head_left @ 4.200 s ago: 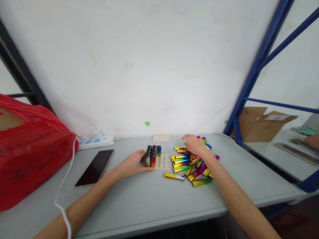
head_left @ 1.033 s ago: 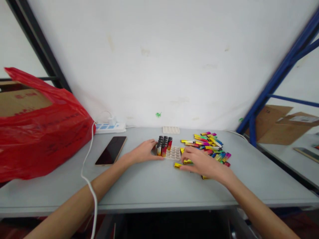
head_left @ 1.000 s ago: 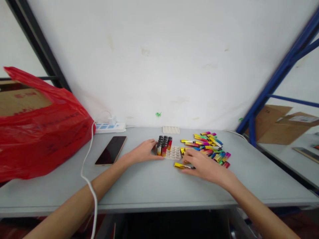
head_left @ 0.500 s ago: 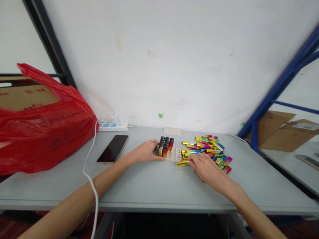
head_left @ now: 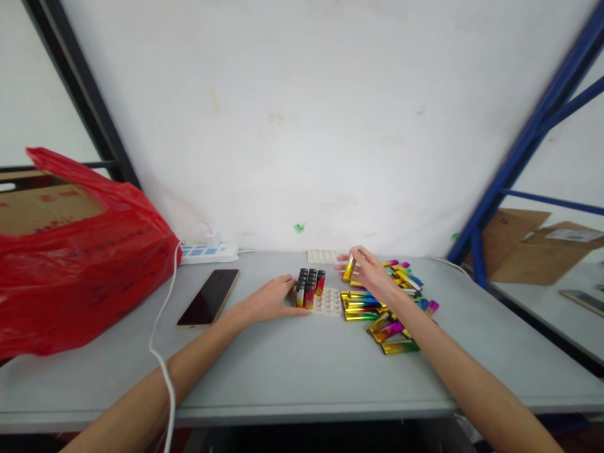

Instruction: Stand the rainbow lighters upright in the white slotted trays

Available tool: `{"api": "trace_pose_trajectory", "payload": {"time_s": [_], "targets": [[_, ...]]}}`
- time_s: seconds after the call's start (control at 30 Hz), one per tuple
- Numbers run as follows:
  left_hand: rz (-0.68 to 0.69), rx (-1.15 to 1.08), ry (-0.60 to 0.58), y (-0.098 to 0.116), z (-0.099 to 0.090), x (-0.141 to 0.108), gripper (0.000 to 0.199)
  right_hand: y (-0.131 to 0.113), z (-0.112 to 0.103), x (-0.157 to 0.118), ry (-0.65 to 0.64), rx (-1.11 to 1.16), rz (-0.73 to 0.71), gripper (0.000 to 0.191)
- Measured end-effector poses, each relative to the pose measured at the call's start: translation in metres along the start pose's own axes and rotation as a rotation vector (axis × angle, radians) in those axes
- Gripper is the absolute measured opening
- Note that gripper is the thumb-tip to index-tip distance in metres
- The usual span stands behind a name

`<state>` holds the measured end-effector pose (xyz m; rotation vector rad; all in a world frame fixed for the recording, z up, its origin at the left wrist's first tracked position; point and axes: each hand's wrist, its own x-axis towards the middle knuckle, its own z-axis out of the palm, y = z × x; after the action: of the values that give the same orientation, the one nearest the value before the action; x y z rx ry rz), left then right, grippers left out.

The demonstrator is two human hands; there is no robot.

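A white tray with round cavities lies on the grey table, and several black-topped lighters stand upright in its left part. My left hand rests at the tray's left side, thumb and fingers spread around the lighters' edge. Above the tray's right side, my right hand holds a gold lighter, tilted, between its fingers. Below and right of that hand lies a loose pile of shiny multicoloured lighters, partly hidden by the right forearm.
Behind the tray, a second white tray lies by the wall. To the left are a phone, a white power strip, a white cable and a red plastic bag. A blue frame and cardboard boxes stand right.
My right hand has risen from the pile, moving up and slightly left with a gold lighter in it. Some lighters in the pile have shifted. The left hand stays beside the tray.
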<state>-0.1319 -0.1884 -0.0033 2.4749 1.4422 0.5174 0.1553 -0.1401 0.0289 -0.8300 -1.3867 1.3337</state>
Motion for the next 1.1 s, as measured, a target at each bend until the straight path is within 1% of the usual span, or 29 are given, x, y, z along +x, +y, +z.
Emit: {"api": "trace_pose_trajectory", "payload": {"time_s": [0.07, 0.17, 0.27, 0.37, 0.47, 0.63, 0.77, 0.9, 1.0, 1.03, 1.1], "targets": [[0.000, 0.003, -0.002, 0.000, 0.000, 0.000, 0.067, 0.010, 0.003, -0.007, -0.019, 0.061, 0.056, 0.056], [-0.015, 0.013, -0.013, 0.000, 0.000, 0.000, 0.069, 0.019, 0.006, -0.013, -0.042, 0.089, 0.039, 0.055], [-0.023, 0.023, -0.019, 0.000, 0.000, 0.000, 0.068, 0.023, 0.010, -0.013, -0.059, 0.045, 0.043, 0.056], [-0.019, 0.003, -0.013, 0.001, 0.000, 0.000, 0.068, 0.024, 0.015, -0.012, -0.071, -0.005, 0.124, 0.062], [-0.023, -0.035, -0.012, 0.002, -0.001, 0.000, 0.067, 0.024, 0.020, -0.012, -0.047, -0.004, 0.175, 0.066], [-0.032, -0.022, -0.032, 0.002, -0.001, 0.000, 0.066, 0.028, 0.026, -0.014, 0.029, -0.063, 0.214, 0.054], [-0.026, -0.040, -0.009, 0.001, -0.001, 0.000, 0.064, 0.031, 0.025, -0.014, 0.030, -0.128, 0.172, 0.048], [-0.029, -0.027, -0.006, 0.002, -0.002, 0.000, 0.061, 0.030, 0.020, -0.014, -0.035, -0.157, 0.140, 0.060], [-0.030, -0.022, -0.004, 0.003, -0.002, 0.000, 0.063, 0.027, 0.016, -0.017, -0.071, -0.269, 0.014, 0.068], [-0.028, -0.021, -0.003, 0.003, -0.002, 0.000, 0.063, 0.025, 0.016, -0.019, -0.077, -0.328, -0.041, 0.068], [-0.021, -0.026, -0.002, 0.003, -0.002, 0.000, 0.064, 0.022, 0.015, -0.023, -0.099, -0.492, -0.160, 0.063]]}}
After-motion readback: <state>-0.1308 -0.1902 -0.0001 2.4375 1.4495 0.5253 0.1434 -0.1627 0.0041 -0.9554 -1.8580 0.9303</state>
